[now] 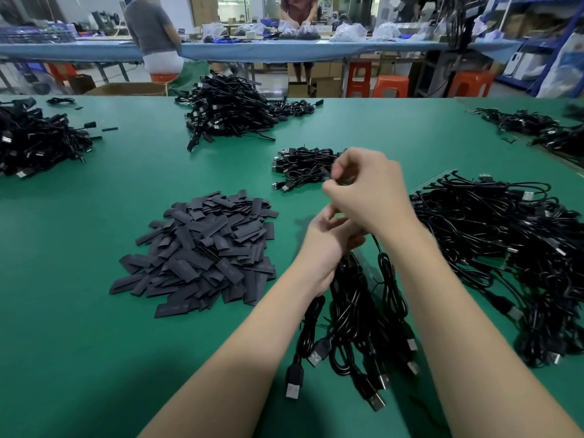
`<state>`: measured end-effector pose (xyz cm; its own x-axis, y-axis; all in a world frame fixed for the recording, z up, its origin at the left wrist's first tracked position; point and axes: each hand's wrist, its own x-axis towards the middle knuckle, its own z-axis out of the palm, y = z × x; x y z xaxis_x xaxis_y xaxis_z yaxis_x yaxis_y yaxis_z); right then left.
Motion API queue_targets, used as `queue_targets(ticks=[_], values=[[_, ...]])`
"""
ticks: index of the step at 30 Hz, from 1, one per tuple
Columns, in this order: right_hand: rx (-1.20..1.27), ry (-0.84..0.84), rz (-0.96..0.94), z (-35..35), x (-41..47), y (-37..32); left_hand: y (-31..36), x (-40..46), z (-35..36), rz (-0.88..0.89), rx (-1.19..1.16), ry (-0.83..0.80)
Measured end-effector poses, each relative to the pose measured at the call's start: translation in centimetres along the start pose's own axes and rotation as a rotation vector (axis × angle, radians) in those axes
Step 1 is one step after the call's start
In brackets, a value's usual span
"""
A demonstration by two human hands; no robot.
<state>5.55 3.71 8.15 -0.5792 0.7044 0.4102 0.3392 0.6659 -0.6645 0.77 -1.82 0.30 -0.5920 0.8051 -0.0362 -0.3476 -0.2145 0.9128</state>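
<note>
My left hand (328, 245) grips the top of a bundle of black USB cables (357, 314) that hangs down to the green table (79, 311), plugs toward me. Just above it, my right hand (366, 188) pinches a small black piece, the end of one cable, between thumb and fingers. That cable (390, 279) loops down from the hands. A heap of flat black sleeves (202, 248) lies to the left of my hands.
A big tangle of black cables (505, 248) lies on the right. A small cable pile (303, 169) sits behind my hands, a large one (227, 112) farther back, another at the left edge (34, 140). People work at a blue bench (252, 49) beyond.
</note>
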Motion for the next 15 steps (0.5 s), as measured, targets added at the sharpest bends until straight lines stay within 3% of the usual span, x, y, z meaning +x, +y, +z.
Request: queue_targets(ticks=[4,8,12,15], values=[[0.135,-0.038,0.129,-2.7,0.2,3.1,0.2,0.0,-0.4,-0.038,-0.117,-0.067],[0.419,-0.108,0.235,-4.2,-0.2,5.2,0.7,0.0,-1.0,-0.091,-0.312,-0.074],[0.715,-0.127,0.310,-4.2,-0.3,5.8,0.9,-0.2,-1.0,-0.100,-0.324,-0.056],[0.795,-0.126,0.329,-3.8,-0.2,6.2,0.9,-0.2,-0.9,-0.095,-0.313,-0.049]])
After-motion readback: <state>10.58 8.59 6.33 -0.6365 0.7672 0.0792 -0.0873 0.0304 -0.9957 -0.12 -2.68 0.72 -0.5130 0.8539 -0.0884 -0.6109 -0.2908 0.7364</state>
